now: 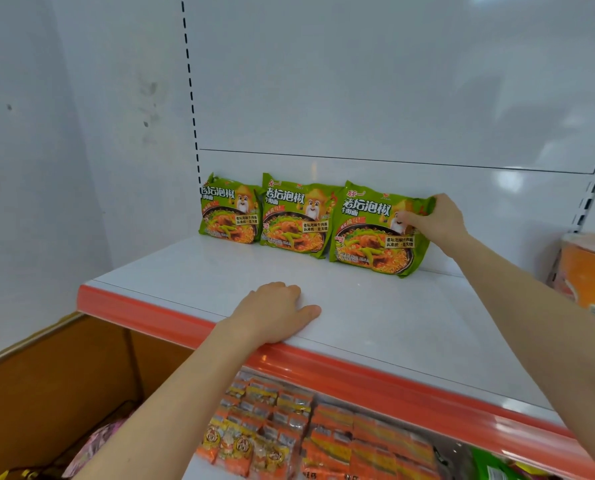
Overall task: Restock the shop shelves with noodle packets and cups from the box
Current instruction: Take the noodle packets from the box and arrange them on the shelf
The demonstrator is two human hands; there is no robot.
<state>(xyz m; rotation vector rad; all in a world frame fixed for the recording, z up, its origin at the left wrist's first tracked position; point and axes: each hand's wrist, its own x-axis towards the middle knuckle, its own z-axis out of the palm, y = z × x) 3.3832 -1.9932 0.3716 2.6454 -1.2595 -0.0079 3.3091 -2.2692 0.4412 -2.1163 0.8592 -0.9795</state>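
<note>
Three green noodle packets stand upright in a row against the back panel of a white shelf (375,317). My right hand (434,218) pinches the top right corner of the rightmost green packet (368,230), thumb on its front. The middle packet (294,216) and the left packet (228,211) stand free beside it. My left hand (275,311) rests on the shelf near its red front edge, fingers loosely bent, holding nothing. The cardboard box (57,386) is open at the lower left, with a pink packet (95,445) partly visible inside.
An orange noodle cup (588,271) stands at the right end of the shelf. The lower shelf holds several small orange and yellow packets (289,431) and a green packet (496,469). A white wall runs along the left.
</note>
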